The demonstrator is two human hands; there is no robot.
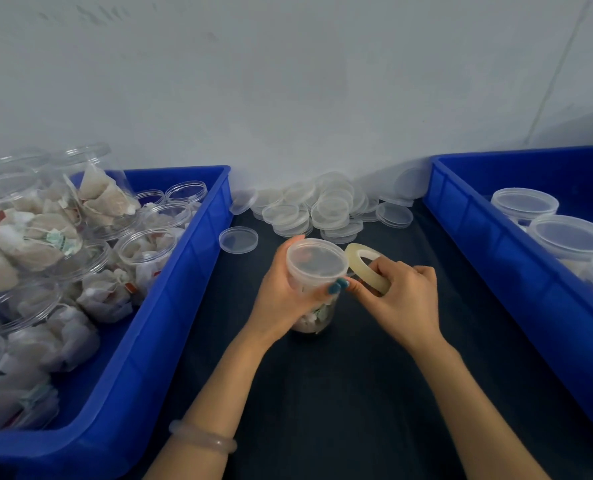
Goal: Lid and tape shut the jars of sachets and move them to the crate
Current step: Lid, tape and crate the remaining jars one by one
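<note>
We see the left hand [284, 299] curled round the upper part of a clear jar [314, 318], thumb behind the rim and fingertips, nails painted teal, at the front. The right hand [402, 299] grips a roll of pale tape [357, 252] held on edge just beside the jar's rim, its thumb almost meeting the left fingertips. A pale bracelet [201, 441] sits on the left wrist.

The jar stands upright on the dark mat [357, 393] between the two crates. It wears a cloudy lid [317, 261], and white sachets show through its base.

We count one jar in hand, one tape roll and two blue crates. The right crate [478, 237] shows three lidded jars. The left crate [184, 271] holds a heap of open jars of sachets, too jumbled to count. A pile of loose lids [329, 206] lies against the wall, overlapping too much to number, with one single lid [238, 240] apart on the mat.
</note>
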